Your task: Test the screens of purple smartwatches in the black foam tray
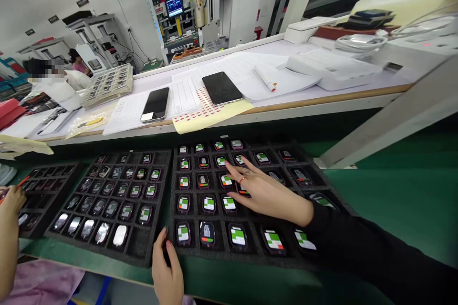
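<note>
My right hand (265, 193) lies open and flat on the right black foam tray (250, 259), fingers spread over the smartwatches in its middle rows. A ring shows on one finger. The watches (237, 236) sit one per pocket, and most have lit screens with green, white and red blocks. My left hand (168, 274) rests open at the near edge, at the gap between this tray and the middle foam tray (107, 253). The middle tray holds more watches, several face down.
A third foam tray (46, 186) lies at the left, with another person's hand (9, 228) beside it. All trays sit on a green belt (393, 200). The shelf behind holds two phones (155, 104) (222, 88), a sticker sheet (203, 114), papers and stacked trays (107, 85).
</note>
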A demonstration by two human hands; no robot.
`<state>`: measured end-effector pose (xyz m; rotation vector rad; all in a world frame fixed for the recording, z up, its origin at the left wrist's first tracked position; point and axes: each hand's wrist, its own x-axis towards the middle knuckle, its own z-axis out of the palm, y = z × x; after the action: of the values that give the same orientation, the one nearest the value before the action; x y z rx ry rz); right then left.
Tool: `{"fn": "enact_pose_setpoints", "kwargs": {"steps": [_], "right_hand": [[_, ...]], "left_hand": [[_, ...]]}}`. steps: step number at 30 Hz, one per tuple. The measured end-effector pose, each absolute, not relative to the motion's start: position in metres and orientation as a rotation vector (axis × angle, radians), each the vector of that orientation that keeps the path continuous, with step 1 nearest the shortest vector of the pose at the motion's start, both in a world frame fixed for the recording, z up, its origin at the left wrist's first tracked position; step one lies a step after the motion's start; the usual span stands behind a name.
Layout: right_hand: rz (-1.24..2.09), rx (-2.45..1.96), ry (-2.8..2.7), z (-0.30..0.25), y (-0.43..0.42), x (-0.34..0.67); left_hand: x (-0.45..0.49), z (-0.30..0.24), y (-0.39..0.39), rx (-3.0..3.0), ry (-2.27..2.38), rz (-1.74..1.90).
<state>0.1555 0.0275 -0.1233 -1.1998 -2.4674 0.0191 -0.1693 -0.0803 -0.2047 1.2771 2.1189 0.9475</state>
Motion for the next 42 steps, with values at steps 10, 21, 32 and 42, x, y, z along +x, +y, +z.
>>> {"fn": "enact_pose_setpoints", "kwargs": {"steps": [10, 21, 32, 42], "right_hand": [[0.129, -1.320, -2.501, -0.145, 0.023, 0.190], [0.593, -1.444, -2.142, -0.141, 0.015, 0.180], [1.407, -1.293, -1.442, -0.122, 0.010, 0.170], [1.370, -1.172, -1.398, -0.123, 0.007, 0.178]], "left_hand": [[-0.171, -0.207, -0.082, 1.328, 2.088, 0.914], [-0.168, -0.198, -0.078, 1.302, 2.100, 0.872], [-0.170, -0.202, -0.078, 1.340, 2.091, 0.907], [-0.174, -0.208, -0.078, 1.481, 2.101, 0.994]]}}
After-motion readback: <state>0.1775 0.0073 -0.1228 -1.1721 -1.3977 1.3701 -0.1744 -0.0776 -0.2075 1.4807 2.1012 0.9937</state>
